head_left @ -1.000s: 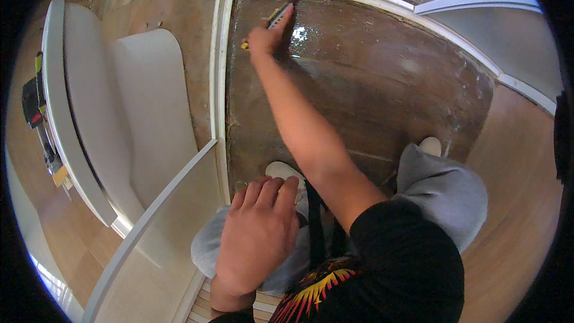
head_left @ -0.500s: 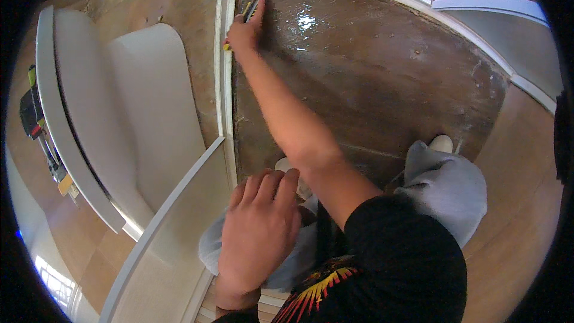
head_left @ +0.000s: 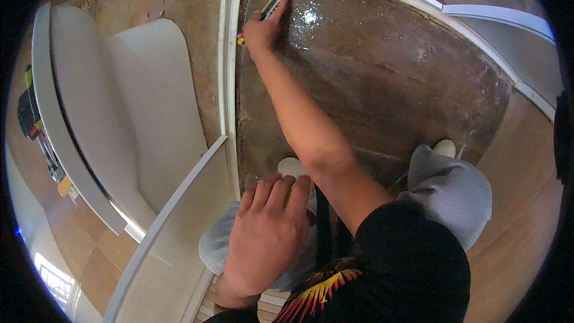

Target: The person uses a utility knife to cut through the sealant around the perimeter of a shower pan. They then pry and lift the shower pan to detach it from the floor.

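My right hand (head_left: pixel 263 31) reaches far out toward the upper left and is closed around a slim yellow, grey and black hand tool (head_left: pixel 274 5). The tool's black tip lies on wet brown floor (head_left: pixel 371 78), close to the corner of a raised white frame (head_left: pixel 229 72). I cannot make out the tool's exact kind. Close to me, my left hand (head_left: pixel 266 233) shows its back, with the fingers curled in and side by side above my left leg. Its fingertips and palm are hidden, and nothing sticks out of it.
A glass panel with a pale edge (head_left: pixel 173 215) rises at lower left. Beyond it a curved white panel (head_left: pixel 149 72) leans over the tiles, with several tools (head_left: pixel 36 113) behind. Another panel (head_left: pixel 502 18) meets the frame at upper right. My shoes (head_left: pixel 443 147) are on the wet floor.
My right hand has slid a little to the right with the tool, away from the frame's left side. The whole view has shifted slightly. My left hand keeps its curled shape.
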`<control>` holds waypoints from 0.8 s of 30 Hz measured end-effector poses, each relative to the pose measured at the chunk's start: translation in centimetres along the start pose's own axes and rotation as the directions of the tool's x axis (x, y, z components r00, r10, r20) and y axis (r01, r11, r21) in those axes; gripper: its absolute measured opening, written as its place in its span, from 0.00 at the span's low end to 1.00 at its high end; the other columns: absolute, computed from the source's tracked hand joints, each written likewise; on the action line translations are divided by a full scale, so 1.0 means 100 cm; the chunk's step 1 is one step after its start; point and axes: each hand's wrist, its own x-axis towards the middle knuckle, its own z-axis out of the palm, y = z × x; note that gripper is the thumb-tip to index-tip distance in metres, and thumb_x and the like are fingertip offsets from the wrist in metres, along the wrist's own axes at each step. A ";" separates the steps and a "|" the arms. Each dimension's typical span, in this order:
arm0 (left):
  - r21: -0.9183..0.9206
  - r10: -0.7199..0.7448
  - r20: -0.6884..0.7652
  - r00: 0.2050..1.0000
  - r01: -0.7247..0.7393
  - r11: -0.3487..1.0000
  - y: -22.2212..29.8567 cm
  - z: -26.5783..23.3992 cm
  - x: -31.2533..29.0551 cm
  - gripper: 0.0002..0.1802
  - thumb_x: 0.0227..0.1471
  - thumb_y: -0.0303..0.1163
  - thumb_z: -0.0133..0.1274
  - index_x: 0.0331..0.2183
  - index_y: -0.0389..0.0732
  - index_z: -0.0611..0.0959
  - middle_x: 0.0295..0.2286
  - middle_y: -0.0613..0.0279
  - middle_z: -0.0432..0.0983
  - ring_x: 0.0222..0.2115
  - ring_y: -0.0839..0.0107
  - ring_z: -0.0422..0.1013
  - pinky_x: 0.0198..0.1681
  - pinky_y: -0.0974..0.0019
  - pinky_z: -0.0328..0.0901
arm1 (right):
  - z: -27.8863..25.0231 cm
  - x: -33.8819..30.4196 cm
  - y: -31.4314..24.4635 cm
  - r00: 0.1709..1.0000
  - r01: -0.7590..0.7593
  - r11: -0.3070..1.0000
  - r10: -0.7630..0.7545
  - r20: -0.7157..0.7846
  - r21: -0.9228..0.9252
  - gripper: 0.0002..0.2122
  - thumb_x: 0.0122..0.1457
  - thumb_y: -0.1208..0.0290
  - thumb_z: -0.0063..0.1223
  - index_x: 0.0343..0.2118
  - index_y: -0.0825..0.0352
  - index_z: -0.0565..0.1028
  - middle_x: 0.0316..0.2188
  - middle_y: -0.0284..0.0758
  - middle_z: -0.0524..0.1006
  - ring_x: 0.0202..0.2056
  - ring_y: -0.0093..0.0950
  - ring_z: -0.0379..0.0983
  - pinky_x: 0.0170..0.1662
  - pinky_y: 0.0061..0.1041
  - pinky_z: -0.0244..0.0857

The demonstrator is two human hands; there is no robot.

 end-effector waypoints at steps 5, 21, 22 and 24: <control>0.007 0.037 0.001 0.999 -0.038 0.999 0.009 -0.005 0.002 0.24 0.39 0.28 0.53 0.43 0.37 0.72 0.37 0.55 0.71 0.41 0.59 0.68 0.44 0.59 0.63 | -0.005 0.007 -0.006 0.989 0.136 0.983 -0.143 -0.048 -0.125 0.39 0.52 0.85 0.43 0.63 0.49 0.41 0.56 0.50 0.61 0.46 0.50 0.69 0.47 0.38 0.66; -0.013 -0.024 -0.004 1.000 0.024 1.000 0.024 -0.006 0.008 0.20 0.42 0.24 0.50 0.42 0.38 0.73 0.36 0.54 0.71 0.40 0.58 0.67 0.45 0.57 0.63 | -0.007 0.015 0.008 0.961 0.226 0.973 -0.229 -0.157 -0.035 0.37 0.55 0.84 0.41 0.63 0.45 0.41 0.61 0.47 0.51 0.24 0.36 0.74 0.18 0.29 0.70; -0.014 -0.013 0.000 1.000 0.013 1.000 0.024 -0.006 0.009 0.19 0.42 0.24 0.50 0.42 0.38 0.73 0.36 0.54 0.71 0.40 0.57 0.67 0.45 0.57 0.63 | -0.010 0.018 0.015 0.964 0.233 0.969 -0.242 -0.115 -0.083 0.37 0.55 0.84 0.41 0.63 0.45 0.42 0.55 0.46 0.57 0.22 0.34 0.73 0.17 0.29 0.69; -0.027 0.014 -0.005 1.000 -0.014 1.000 0.028 -0.006 0.013 0.19 0.43 0.25 0.50 0.42 0.38 0.73 0.36 0.54 0.71 0.40 0.57 0.67 0.45 0.57 0.63 | -0.022 0.029 0.030 0.962 0.258 0.950 -0.269 -0.040 -0.176 0.37 0.56 0.84 0.42 0.63 0.44 0.42 0.43 0.43 0.68 0.18 0.30 0.70 0.15 0.29 0.67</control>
